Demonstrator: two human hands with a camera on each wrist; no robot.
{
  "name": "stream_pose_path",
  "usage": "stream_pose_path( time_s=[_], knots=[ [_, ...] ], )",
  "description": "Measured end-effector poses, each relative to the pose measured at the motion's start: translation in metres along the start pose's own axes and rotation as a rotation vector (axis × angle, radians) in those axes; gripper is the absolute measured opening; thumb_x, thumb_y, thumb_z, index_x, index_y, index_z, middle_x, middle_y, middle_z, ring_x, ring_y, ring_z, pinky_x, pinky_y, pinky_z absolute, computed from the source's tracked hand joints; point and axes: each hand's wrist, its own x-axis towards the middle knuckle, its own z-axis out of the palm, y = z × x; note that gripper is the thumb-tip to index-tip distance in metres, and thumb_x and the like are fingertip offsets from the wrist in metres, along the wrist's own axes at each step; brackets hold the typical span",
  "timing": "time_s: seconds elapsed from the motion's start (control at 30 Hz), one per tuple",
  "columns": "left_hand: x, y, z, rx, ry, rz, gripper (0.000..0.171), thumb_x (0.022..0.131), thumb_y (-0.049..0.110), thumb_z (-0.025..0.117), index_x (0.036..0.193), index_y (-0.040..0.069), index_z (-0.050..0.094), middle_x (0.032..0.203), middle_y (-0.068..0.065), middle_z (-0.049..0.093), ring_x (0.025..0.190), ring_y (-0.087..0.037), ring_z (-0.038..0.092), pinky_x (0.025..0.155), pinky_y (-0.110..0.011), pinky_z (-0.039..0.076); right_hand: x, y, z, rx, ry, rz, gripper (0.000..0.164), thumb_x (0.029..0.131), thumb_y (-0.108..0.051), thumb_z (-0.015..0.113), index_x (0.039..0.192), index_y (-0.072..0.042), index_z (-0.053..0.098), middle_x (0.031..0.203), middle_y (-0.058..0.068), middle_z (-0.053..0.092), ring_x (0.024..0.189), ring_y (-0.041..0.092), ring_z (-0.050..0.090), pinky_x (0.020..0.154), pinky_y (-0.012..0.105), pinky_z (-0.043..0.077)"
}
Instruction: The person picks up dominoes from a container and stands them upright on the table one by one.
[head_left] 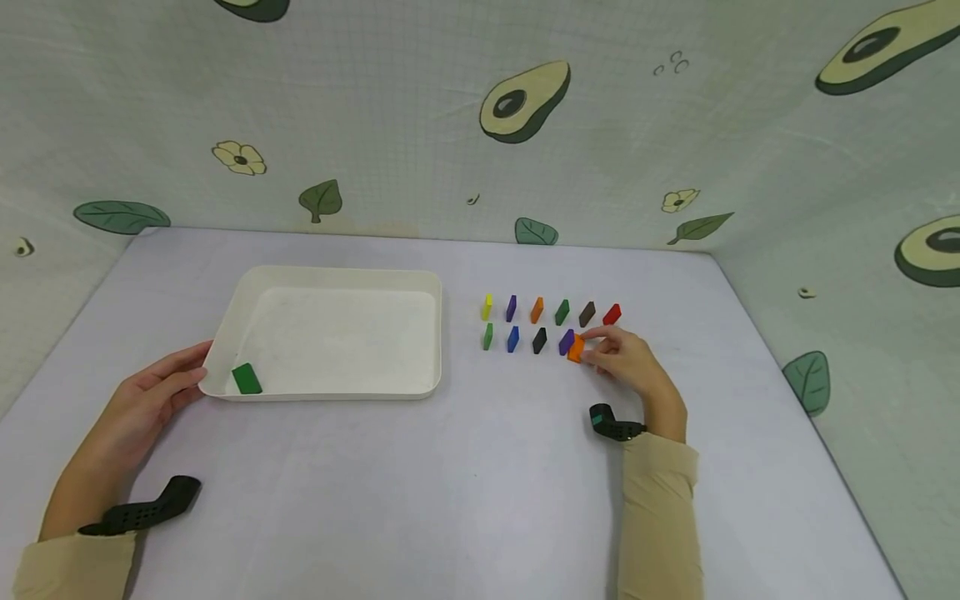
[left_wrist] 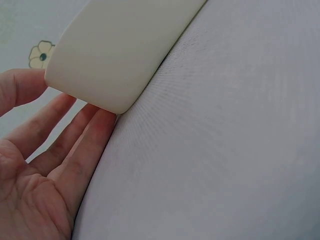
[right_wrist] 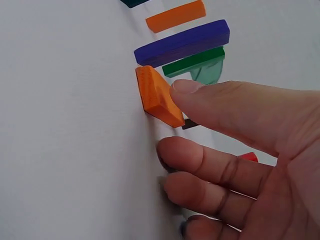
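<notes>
My left hand (head_left: 153, 400) rests at the near left corner of a white tray (head_left: 322, 393). In the left wrist view, its fairly straight fingers (left_wrist: 82, 145) and thumb touch the tray's end wall (left_wrist: 115, 60). A green block (head_left: 247, 379) lies flat inside that corner. My right hand (head_left: 626, 358) is at the right end of the front row of blocks. Its thumb touches an orange block (right_wrist: 160, 97) standing on edge, while the other visible fingers stay apart from it. Close beside the orange block stands a purple block (head_left: 566, 342).
Left of that purple block stand black (head_left: 539, 340), blue (head_left: 513, 339) and light green (head_left: 488, 337) blocks. Behind them runs a row from yellow (head_left: 487, 307) to red (head_left: 612, 314). A patterned cloth wall (head_left: 420, 125) borders the white table (head_left: 420, 500).
</notes>
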Motion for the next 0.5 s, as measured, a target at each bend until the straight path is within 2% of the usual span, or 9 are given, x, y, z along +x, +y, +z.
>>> stream_pose_path(
  time_s=[0.23,0.5],
  knots=[
    [-0.0001,-0.0008,0.0000,0.014,0.024,-0.019,0.037,0.095,0.004,0.048,0.129,0.018,0.056,0.120,0.020,0.058,0.101,0.007,0.059,0.078,-0.008,0.050,0.0016,-0.0023,0.0031,-0.055,-0.009,-0.015,0.043,0.085,-0.021,0.067,0.124,-0.008,0.055,0.083,0.008,0.057,0.076,0.019,0.048,0.065,0.025,0.038],
    [0.0010,-0.0012,0.0009,0.007,0.020,-0.001,0.037,0.095,0.003,0.048,0.127,0.017,0.058,0.120,0.019,0.059,0.100,0.006,0.060,0.078,-0.009,0.050,0.0042,-0.0026,0.0049,-0.061,-0.023,-0.017,0.052,0.082,-0.024,0.071,0.127,-0.006,0.051,0.079,0.005,0.052,0.072,0.019,0.046,0.063,0.026,0.035]
  ],
)
